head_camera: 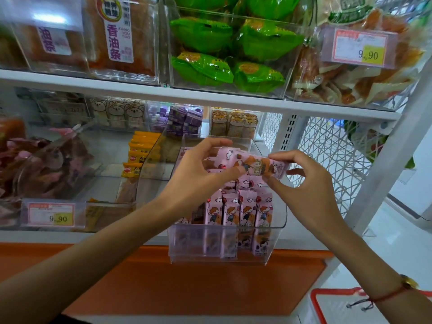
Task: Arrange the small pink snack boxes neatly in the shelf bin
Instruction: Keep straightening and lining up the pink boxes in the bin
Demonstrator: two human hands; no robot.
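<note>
1. We hold one pink snack box (253, 165) lying sideways above the clear shelf bin (275, 226). Our left hand (198, 169) pinches its left end between thumb and fingers, and our right hand (304, 181) pinches its right end the same way.
2. Below it, a front row of pink boxes (238, 210) stands upright in the bin, with more behind them.
3. We judge the main risk to be the held box coming down flat or crooked, since it now lies crosswise to the upright row. That could knock the row askew.
4. The packs look light and smooth, so a loose pinch could let the box slip, perhaps past the bin's low front wall.
5. The bin juts over the edge of a white shelf (70, 237) with an orange panel below. Neighbouring bins hold yellow packs (140, 150) and green bags (203, 36). A price tag (52, 215) reads 9.90, and a red basket (327, 300) sits at lower right.
</note>
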